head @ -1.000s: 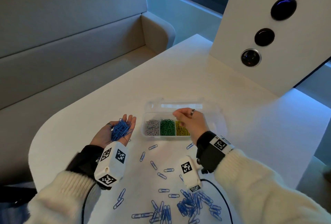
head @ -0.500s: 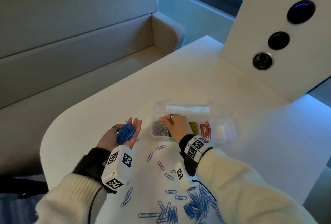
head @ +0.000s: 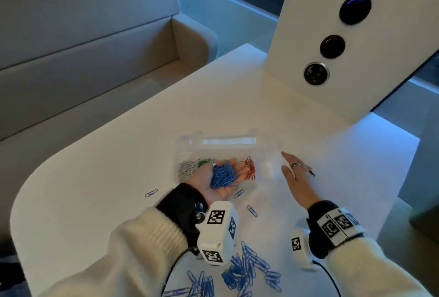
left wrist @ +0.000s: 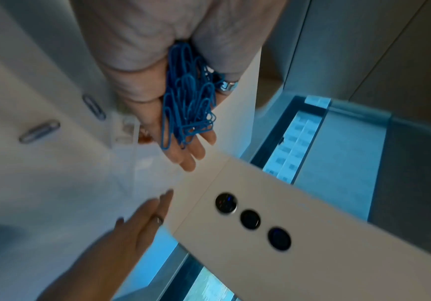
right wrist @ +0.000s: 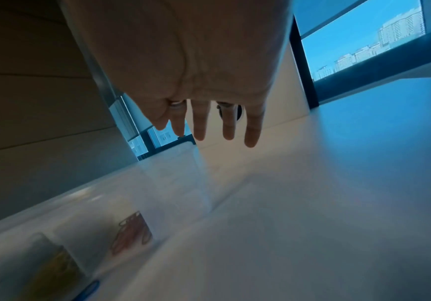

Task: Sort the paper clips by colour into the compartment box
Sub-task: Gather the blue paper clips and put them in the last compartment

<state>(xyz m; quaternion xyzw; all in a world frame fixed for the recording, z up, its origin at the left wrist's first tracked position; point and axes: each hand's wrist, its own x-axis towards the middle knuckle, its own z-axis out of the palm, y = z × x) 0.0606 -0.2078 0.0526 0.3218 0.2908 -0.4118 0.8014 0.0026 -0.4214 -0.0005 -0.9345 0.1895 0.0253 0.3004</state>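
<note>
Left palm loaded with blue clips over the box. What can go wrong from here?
1. The left hand cradles the blue clips on an open palm above the green clips and red clips; tipping too early could mix colours.
2. The clips look tangled, so they may drop as one clump and spill over the compartment box wall.

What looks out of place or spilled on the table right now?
Nothing is damaged. Loose blue clips lie scattered on the table, still unsorted. The left hand cups a heap of blue clips above the box, whose rightmost compartment looks unfilled. The right hand holds nothing.
</note>
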